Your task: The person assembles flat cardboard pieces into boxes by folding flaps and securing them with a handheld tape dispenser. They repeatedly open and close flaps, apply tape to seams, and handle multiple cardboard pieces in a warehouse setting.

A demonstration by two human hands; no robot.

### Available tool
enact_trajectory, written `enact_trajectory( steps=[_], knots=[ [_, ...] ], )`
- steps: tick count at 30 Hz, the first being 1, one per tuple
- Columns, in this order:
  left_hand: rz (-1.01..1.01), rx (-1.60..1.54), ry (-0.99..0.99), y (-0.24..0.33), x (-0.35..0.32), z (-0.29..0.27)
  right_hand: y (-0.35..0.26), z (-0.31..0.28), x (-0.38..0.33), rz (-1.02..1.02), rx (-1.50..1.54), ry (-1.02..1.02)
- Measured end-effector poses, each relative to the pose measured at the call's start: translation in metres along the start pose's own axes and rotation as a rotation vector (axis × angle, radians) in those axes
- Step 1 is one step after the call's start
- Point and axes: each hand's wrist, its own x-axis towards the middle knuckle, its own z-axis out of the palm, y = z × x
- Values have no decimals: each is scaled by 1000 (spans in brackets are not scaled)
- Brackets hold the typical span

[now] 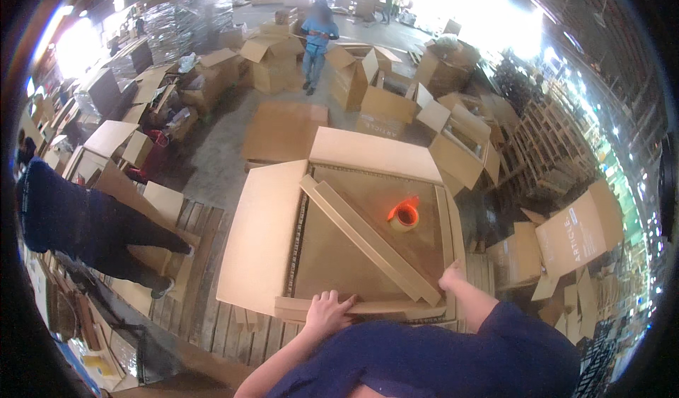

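In front of me stands a large open cardboard box (258, 235), its left and far flaps folded outward. A flat brown panel (339, 249) fills its top. Across this lies a long folded cardboard strip (371, 242), slanting from far left to near right. An orange tape dispenser (404, 212) with a roll of tape rests on the panel's right half. My left hand (329, 314) lies over the near cardboard edge, fingers and thumb apart. At the near right corner my right hand (450, 276) is closed at the box's right flap (453, 221); its fingertips are partly hidden.
Wooden slats (212, 299) show beneath the box. A person in dark clothes (92, 214) bends at the left; another in blue (317, 37) stands farther back. Open cartons (385, 108) crowd the far side, with more cartons (576, 232) and stacked pallets (552, 136) at right.
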Motion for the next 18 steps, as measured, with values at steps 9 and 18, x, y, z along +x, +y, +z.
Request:
enact_trajectory(
  steps=[9,18],
  knots=[
    [-27,-32,-51,-1,10,-4,58,-190,-43,-212,-217,260],
    [-81,-97,-19,8,9,-11,98,-114,-186,-257,-66,312]
  ],
)
